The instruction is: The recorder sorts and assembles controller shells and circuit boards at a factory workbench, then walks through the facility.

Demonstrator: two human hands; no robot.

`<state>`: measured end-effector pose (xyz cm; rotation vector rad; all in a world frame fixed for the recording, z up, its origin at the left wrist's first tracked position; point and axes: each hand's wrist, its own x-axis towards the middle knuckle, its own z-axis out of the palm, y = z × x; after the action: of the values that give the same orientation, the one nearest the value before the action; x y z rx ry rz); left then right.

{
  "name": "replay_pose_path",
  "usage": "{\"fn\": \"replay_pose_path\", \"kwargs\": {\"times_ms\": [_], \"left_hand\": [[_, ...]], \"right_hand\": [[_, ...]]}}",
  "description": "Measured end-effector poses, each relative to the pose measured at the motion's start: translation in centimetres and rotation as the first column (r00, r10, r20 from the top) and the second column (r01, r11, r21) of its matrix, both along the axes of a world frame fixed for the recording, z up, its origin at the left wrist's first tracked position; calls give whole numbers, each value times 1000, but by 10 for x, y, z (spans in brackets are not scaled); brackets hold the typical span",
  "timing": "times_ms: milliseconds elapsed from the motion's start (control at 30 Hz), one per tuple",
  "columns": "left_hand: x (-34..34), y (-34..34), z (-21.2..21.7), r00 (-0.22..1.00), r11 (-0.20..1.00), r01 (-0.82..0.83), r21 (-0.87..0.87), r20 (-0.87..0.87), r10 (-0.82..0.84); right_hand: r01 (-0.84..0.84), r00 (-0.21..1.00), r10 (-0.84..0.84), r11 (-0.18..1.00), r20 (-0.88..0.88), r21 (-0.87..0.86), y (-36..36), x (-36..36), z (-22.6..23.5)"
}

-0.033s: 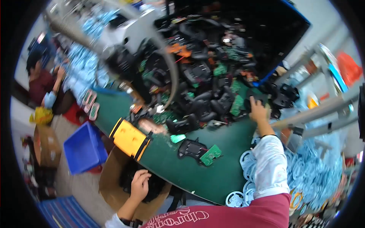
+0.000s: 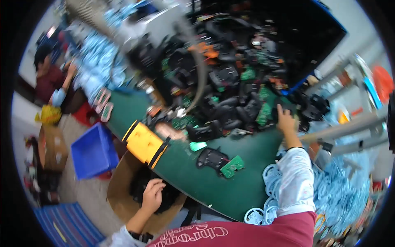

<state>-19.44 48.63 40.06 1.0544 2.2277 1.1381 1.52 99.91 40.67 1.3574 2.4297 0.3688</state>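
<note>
1. The heap of black plastic casings and green circuit boards point(image 2: 230, 103) fills the green tabletop point(image 2: 247, 164) toward 12 o'clock.
2. The right hand point(image 2: 286, 121) stretches out at 2 o'clock, its grip resting flat on a black casing at the heap's edge; whether it pinches anything cannot be told.
3. The left hand point(image 2: 153, 195), at 7 o'clock, dips into a round brown cardboard drum point(image 2: 123, 193), fingers curled over dark parts.
4. A yellow box-shaped tool point(image 2: 144, 144) sits at the tabletop's 9 o'clock edge.

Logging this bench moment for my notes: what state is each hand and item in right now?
Left hand: lowered into the cardboard box, on dark parts.
Right hand: stretched out, touching the heap of black housings.
Green circuit board: lying flat on the green table.
Blue bin: on the floor, upright.
</note>
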Motion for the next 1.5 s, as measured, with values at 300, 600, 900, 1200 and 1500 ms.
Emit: {"fn": "replay_pose_path", "kwargs": {"times_ms": [300, 600, 900, 1200, 1500], "left_hand": [[-28, -71, -21, 985, 988, -143, -60, -102, 136], [-67, -123, 19, 882, 915, -397, 78, -244, 404], [-71, -51, 24, 924, 987, -134, 91, -348, 158], [-10, 90, -49, 809, 909, 404, -101, -424, -407], [-7, 108, -81, 782, 873, 405, -271, -392, -485]], "right_hand": [[35, 954, 16, 986, -301, 164, 21, 29, 7], [-474, 596, -461, 459, -657, -752, -249, 1, 126], [-796, 583, -74, 144, -809, -588, -319, -116, 39], [279, -357, -273, 882, -893, -381, 42, -15, 16], [484, -268, -213, 813, -939, -323, 167, -46, -3]]}}
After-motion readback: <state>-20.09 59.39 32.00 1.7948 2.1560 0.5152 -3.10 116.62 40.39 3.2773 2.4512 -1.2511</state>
